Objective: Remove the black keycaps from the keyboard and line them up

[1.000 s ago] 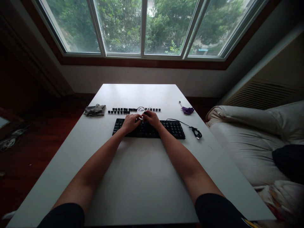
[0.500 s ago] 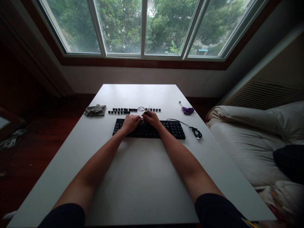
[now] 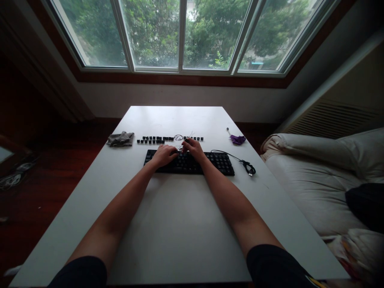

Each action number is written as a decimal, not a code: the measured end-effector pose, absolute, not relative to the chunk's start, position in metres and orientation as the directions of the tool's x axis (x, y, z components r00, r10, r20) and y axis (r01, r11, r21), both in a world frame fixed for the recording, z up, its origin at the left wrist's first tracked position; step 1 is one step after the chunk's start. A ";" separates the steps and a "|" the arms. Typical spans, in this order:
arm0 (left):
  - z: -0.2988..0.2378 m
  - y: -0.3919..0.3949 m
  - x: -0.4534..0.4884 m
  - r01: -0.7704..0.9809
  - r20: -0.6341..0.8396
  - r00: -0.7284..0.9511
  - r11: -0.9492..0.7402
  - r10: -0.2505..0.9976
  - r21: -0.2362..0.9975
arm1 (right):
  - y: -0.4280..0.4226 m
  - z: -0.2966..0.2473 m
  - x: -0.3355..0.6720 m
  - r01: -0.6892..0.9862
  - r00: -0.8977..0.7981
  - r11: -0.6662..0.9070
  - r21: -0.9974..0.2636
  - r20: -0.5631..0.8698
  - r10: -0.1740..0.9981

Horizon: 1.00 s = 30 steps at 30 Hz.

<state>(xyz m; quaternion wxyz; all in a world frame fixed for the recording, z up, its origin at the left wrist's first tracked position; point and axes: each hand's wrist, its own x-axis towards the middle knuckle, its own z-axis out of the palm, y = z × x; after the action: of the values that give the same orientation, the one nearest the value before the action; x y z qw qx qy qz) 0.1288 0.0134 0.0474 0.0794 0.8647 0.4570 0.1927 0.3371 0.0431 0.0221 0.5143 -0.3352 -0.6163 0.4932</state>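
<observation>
The full-size black keyboard (image 3: 222, 162) lies flat across the worktop (image 3: 180, 224), under and between both hands, its thin cable (image 3: 248, 168) bundled just beyond the right end. It should prove stiff and fairly light, so it could slide if pushed; the best hold is probably by its two short ends, clear of the keys. The right hand (image 3: 192, 147) has its grip pinched narrow on a thin wire tool (image 3: 191, 134), which looks springy and easily bent, so is better held near its middle than by the tips. The left hand (image 3: 163, 155) rests over the keys; at this distance I cannot tell whether its grip holds anything. The loose black keycaps (image 3: 153, 141) lined up behind look light, hard and easily scattered, best picked up singly by opposite sides.
</observation>
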 end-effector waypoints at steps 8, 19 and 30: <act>0.045 0.016 0.129 0.803 0.286 0.449 -0.523 0.846 0.287 | 0.044 0.023 0.334 -0.141 -0.062 0.278 -0.950 0.289 0.955; 0.048 0.011 0.123 0.886 0.226 0.427 -0.455 0.875 0.088 | 0.046 0.021 0.335 -0.144 -0.029 0.287 -0.947 0.294 0.955; 0.043 0.016 0.116 0.920 0.270 0.351 -0.384 0.897 0.079 | 0.045 0.022 0.335 -0.163 -0.044 0.289 -0.943 0.300 0.953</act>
<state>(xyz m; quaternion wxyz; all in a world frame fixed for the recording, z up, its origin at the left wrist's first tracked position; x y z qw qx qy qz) 0.1160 0.0159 0.0427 -0.0429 0.8207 0.5535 0.1353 0.3349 0.0450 0.0220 0.5889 -0.3619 -0.5457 0.4738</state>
